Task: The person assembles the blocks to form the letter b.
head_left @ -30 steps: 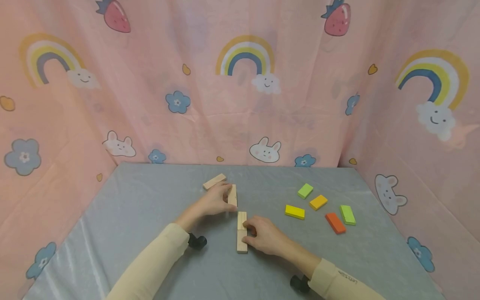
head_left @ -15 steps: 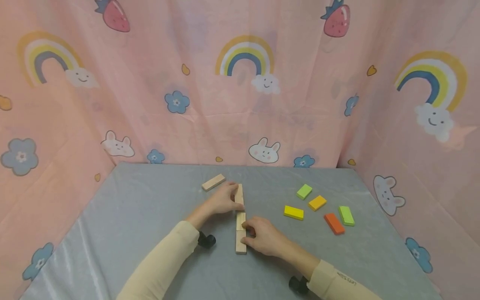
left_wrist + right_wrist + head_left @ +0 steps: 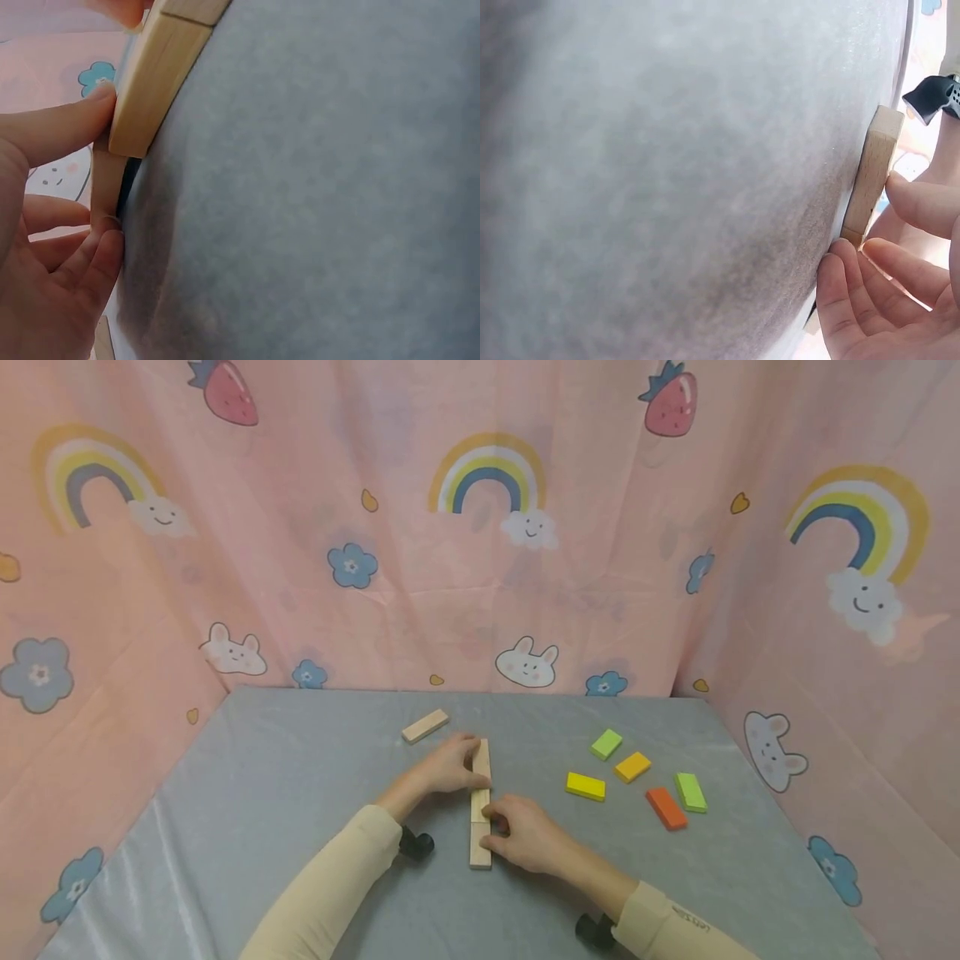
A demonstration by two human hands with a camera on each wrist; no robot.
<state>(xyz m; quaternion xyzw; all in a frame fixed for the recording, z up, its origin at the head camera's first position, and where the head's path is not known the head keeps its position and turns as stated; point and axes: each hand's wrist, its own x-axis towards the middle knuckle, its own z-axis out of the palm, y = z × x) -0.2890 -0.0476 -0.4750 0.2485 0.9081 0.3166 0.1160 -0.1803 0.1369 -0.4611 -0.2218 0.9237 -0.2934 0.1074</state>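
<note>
Three plain wooden blocks lie end to end in a line at the middle of the table. My left hand (image 3: 447, 767) holds the far block (image 3: 483, 762) between thumb and fingers, at the far end of the line. In the left wrist view that block (image 3: 107, 180) sits slightly out of line with the middle block (image 3: 159, 82). My right hand (image 3: 529, 833) rests against the right side of the other two, its index finger at the middle block (image 3: 478, 807) and its thumb at the near block (image 3: 480, 848). The right wrist view shows these fingertips touching the near block (image 3: 871, 180).
Another wooden block (image 3: 425, 726) lies at an angle, beyond my left hand. To the right are scattered coloured blocks: yellow (image 3: 585, 786), orange (image 3: 633, 767), red-orange (image 3: 666, 808) and two green ones, including a green block (image 3: 606, 743). A pink curtain (image 3: 420, 610) surrounds the grey-covered table (image 3: 262, 777).
My left hand has brought the far wooden block rightward, then towards me, up to the end of the line. My right hand stays at the other two blocks.
</note>
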